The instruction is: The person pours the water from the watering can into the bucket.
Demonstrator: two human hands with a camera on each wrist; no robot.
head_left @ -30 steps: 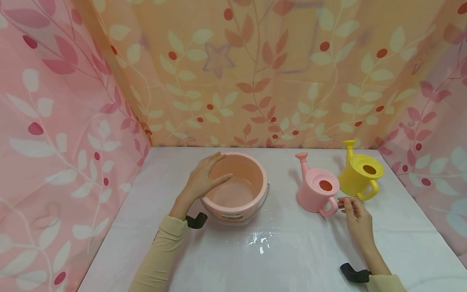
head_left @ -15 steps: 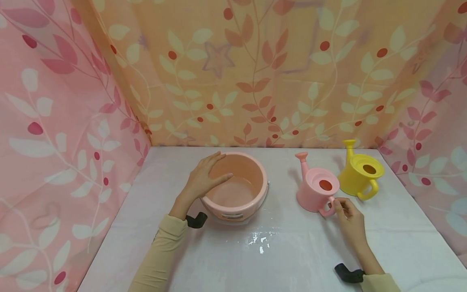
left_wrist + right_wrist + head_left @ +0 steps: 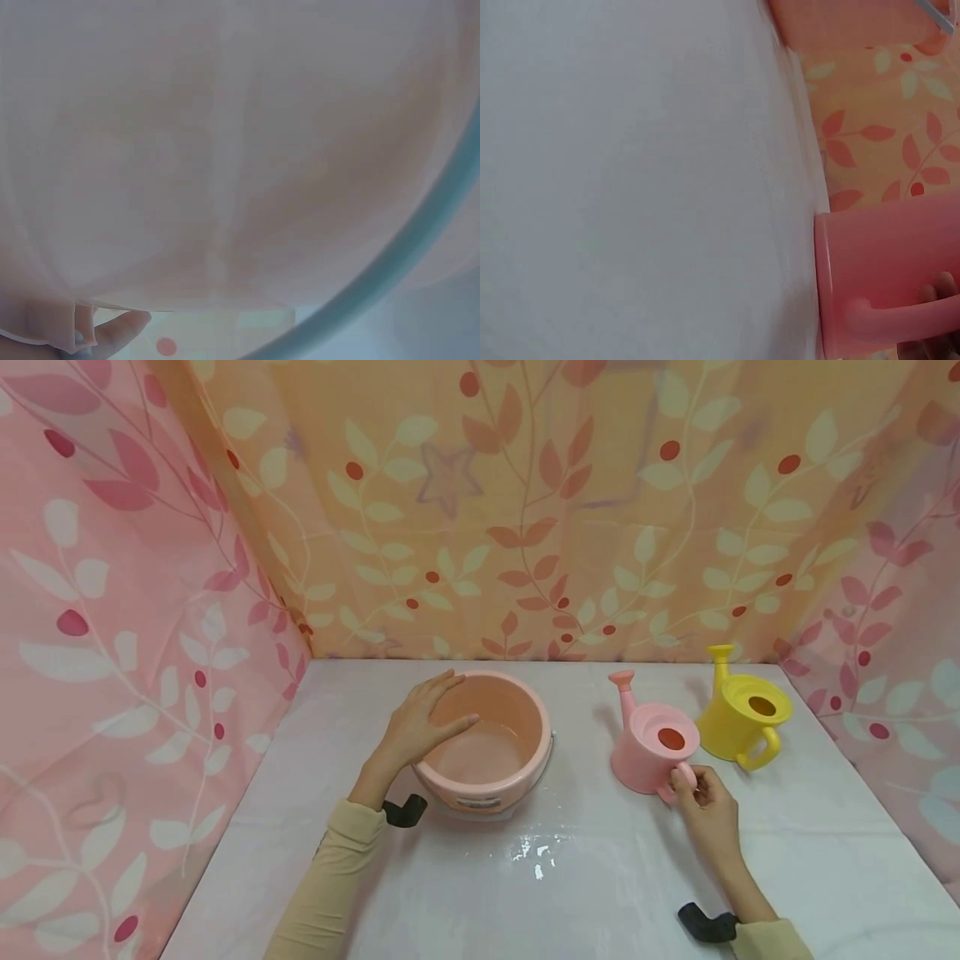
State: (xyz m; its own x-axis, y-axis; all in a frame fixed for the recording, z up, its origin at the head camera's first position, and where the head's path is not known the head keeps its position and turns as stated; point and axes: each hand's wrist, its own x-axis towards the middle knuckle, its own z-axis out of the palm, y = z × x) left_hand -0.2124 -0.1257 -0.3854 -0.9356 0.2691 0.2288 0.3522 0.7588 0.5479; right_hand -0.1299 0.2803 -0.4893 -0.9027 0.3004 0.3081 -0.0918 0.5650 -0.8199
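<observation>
A pink bucket stands on the table left of centre. My left hand rests on its left rim, fingers straight and thumb stretched out over the opening. In the left wrist view the bucket wall fills most of the picture. To the right stands a pink watering can, upright on the table. My right hand holds its handle, thumb on the near side and fingers curled behind. The right wrist view shows fingertips between the handle and the can's body.
Behind and right of the pink can stands a yellow watering can. Water glistens in a wet patch on the white table in front of the bucket. Leaf-patterned curtains border the back and sides.
My right hand has moved left from beside the pink watering can's handle and taken hold of it. The left hand and the bucket have stayed in place.
</observation>
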